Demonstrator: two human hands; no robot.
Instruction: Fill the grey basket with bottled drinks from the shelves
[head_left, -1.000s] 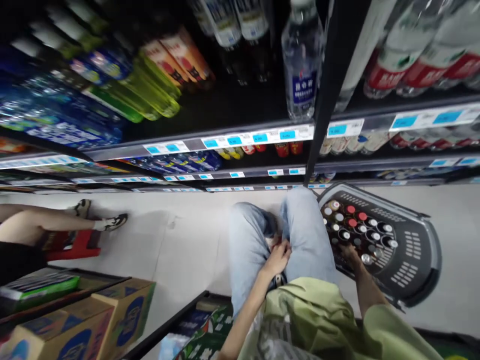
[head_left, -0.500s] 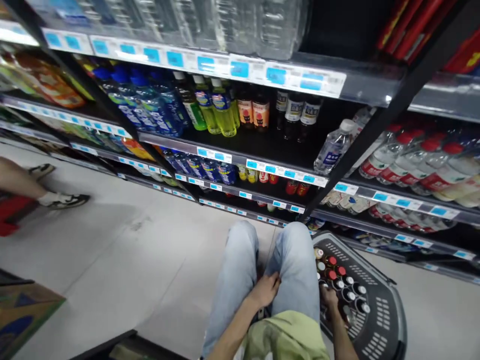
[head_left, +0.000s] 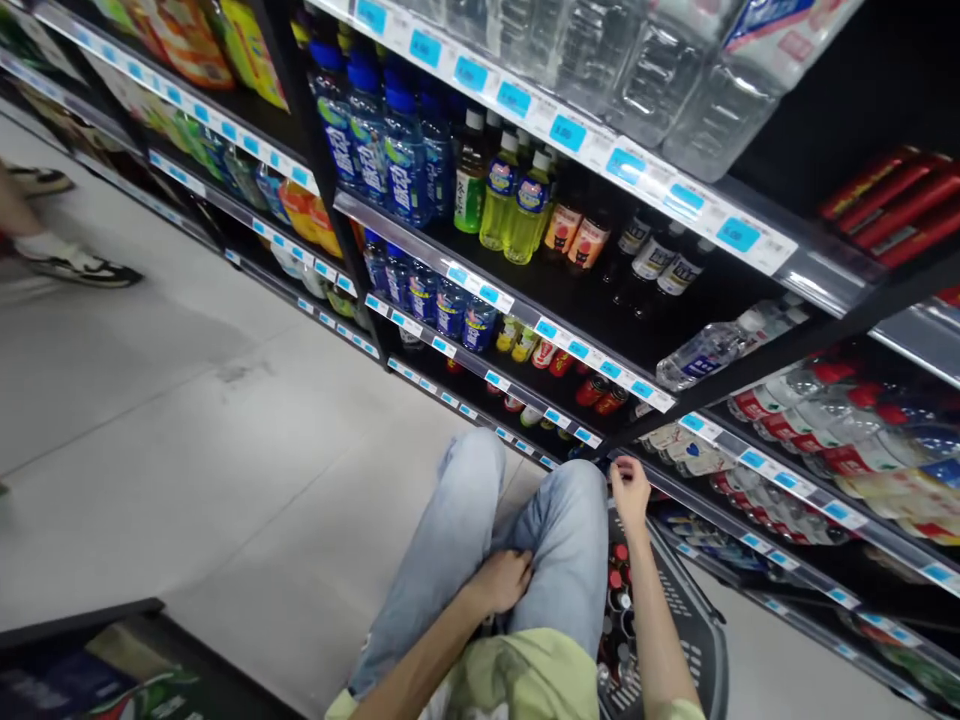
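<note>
My left hand (head_left: 506, 581) rests on my lap between the thighs of my jeans (head_left: 450, 540), its fingers curled in with nothing showing in them. My right hand (head_left: 630, 490) is raised beside my right knee, over the far end of a grey shopping basket (head_left: 697, 600) and close to the lower shelf edge. Its fingers are bent together; what they hold, if anything, is too small and dark to make out. In the basket stand several dark bottles (head_left: 621, 600) with red or white caps, partly hidden by my right forearm and leg.
Drink shelves (head_left: 585, 345) with price tags run across in front. On them stand blue-capped bottles (head_left: 405, 160), yellow-green bottles (head_left: 525, 215), and a clear bottle (head_left: 705, 350) leaning at the right. A person's shoe (head_left: 82, 270) is at the far left. A dark-edged box (head_left: 82, 610) is at lower left.
My right hand has come up from among the bottles in the basket to the shelf edge by my knee. My left hand stays on my lap. The view has turned and tilted.
</note>
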